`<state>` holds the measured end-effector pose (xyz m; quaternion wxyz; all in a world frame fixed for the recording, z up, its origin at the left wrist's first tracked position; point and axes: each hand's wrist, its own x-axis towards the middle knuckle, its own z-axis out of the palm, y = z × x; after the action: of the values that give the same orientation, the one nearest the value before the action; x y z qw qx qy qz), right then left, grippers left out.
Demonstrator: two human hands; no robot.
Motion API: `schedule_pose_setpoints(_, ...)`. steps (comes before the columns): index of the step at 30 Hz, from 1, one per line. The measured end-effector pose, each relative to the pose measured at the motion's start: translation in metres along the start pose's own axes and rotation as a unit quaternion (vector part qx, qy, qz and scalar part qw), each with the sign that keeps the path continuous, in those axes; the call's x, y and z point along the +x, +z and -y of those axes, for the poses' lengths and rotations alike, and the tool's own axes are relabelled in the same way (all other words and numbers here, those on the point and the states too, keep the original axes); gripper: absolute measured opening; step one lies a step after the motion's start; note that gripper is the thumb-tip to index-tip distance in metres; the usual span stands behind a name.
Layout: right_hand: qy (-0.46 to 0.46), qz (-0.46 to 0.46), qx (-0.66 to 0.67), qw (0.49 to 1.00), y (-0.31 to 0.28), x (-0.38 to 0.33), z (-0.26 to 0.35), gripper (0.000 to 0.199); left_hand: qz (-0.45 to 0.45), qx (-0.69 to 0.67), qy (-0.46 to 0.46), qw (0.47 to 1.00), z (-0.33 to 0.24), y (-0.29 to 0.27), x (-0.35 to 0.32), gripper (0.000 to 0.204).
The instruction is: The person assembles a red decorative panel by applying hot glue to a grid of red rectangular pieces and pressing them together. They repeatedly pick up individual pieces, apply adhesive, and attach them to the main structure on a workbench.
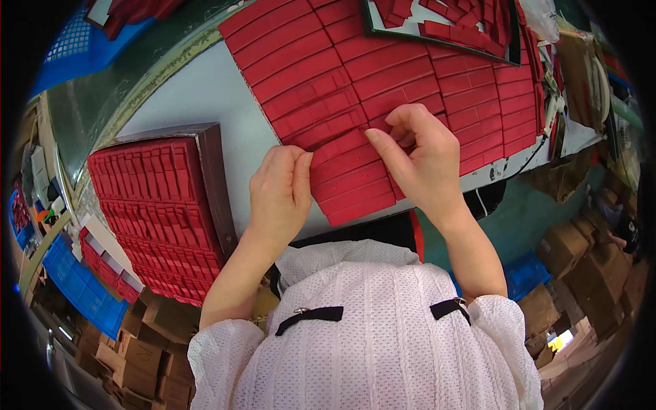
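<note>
The left hand (pixel 279 184) is hovering at the left end of a red strip (pixel 339 145), its fingers bunched together; whether they're pinching the edge, I can't tell. The right hand (pixel 422 156) is hanging by the other end, thumb and fingers apart. The strip is lying between them, its long axis running from hand to hand, neither clearly nearer. Beyond, a tray (pixel 444 48) is resting over other strips (pixel 281 44) on the counter (pixel 184 92).
</note>
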<state>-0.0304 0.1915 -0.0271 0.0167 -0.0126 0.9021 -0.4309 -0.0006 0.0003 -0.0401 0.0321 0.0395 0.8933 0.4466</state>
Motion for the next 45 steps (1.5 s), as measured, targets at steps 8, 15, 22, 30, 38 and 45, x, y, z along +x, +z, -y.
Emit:
schedule_pose_setpoints(8,-0.005,0.007,-0.14,0.99,0.005,0.006,0.006,0.034,0.001,-0.006,0.026,1.0,0.001,-0.005,-0.005,0.009)
schedule_pose_setpoints(15,-0.001,0.004,-0.127,0.992,0.006,0.006,0.008,0.033,-0.007,-0.009,0.026,1.0,0.005,-0.002,-0.005,0.013)
schedule_pose_setpoints(22,-0.013,0.002,-0.134,0.991,0.007,0.006,0.008,0.033,-0.02,0.006,-0.026,0.999,0.0,0.002,-0.001,0.019)
schedule_pose_setpoints(30,0.002,0.003,-0.079,0.997,0.005,0.003,0.002,0.03,-0.103,0.112,0.103,0.983,0.009,0.007,0.0,0.012)
schedule_pose_setpoints(38,0.017,0.003,-0.037,0.999,0.003,0.0,0.0,0.029,0.075,0.157,0.251,0.952,0.004,-0.006,0.018,0.046)
schedule_pose_setpoints(45,0.022,-0.007,-0.05,0.998,0.004,0.002,0.001,0.029,0.178,0.217,0.263,0.923,-0.003,-0.017,0.029,0.044)
